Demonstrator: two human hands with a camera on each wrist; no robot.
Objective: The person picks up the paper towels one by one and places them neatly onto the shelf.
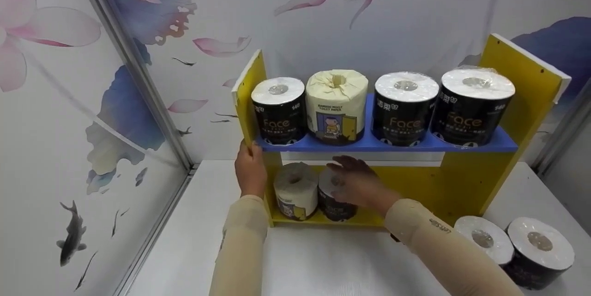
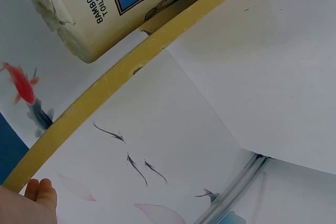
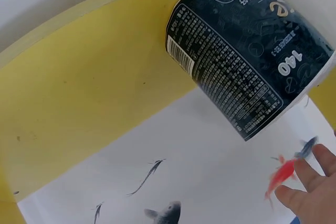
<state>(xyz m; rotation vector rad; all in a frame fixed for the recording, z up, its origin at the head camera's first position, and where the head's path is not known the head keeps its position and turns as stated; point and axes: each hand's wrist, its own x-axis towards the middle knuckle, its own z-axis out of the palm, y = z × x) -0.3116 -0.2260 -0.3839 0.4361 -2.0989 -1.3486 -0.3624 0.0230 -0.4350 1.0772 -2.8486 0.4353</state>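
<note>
My left hand (image 1: 250,173) grips the left side panel (image 2: 100,90) of a yellow and blue shelf unit, level with its blue upper board (image 1: 337,148). On the lower board, a cream-wrapped toilet paper roll (image 1: 287,194) stands upright beside a black-wrapped toilet paper roll (image 1: 338,208). My right hand (image 1: 362,183) is by the top of that black roll and partly covers it in the head view. In the right wrist view the fingers (image 3: 310,174) are spread, with a gap between them and the roll.
Along the upper board stand black rolls (image 1: 279,120) (image 1: 399,118) (image 1: 466,120) and one cream roll (image 1: 337,106). Two more black rolls (image 1: 538,270) (image 1: 480,220) stand on the white table (image 1: 318,259), right of the unit. Printed panels (image 1: 208,102) enclose the back and sides.
</note>
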